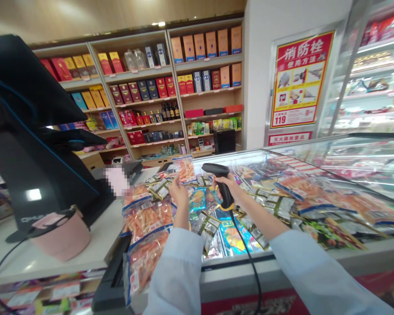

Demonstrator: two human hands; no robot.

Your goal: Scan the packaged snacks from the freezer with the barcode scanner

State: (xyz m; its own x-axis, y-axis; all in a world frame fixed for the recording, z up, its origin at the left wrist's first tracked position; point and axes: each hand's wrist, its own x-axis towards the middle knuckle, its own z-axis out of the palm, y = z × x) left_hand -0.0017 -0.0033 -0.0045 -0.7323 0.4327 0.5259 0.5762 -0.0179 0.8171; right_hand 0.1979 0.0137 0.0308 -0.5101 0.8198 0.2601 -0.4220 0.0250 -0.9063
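My left hand (179,191) pinches the lower edge of a clear packet of orange food pieces (184,168) and holds it upright above the heap. My right hand (231,187) is wrapped round the handle of a black barcode scanner (216,169), its head tilted toward the packet. A black cable runs down from the scanner's yellow-edged base. Under both hands lie many packets on the freezer's glass top: larger bags of orange pieces (147,218) at the left, green-and-silver packets (209,225) and a blue packet (234,234) in the middle.
To the left, a counter (101,232) carries a black checkout terminal (36,140) and a pink container (61,234). More bags (331,197) cover the freezer top at right. Behind stand shelves of boxed goods (144,89), a red fire-hydrant sign (302,78) and a display fridge (374,78).
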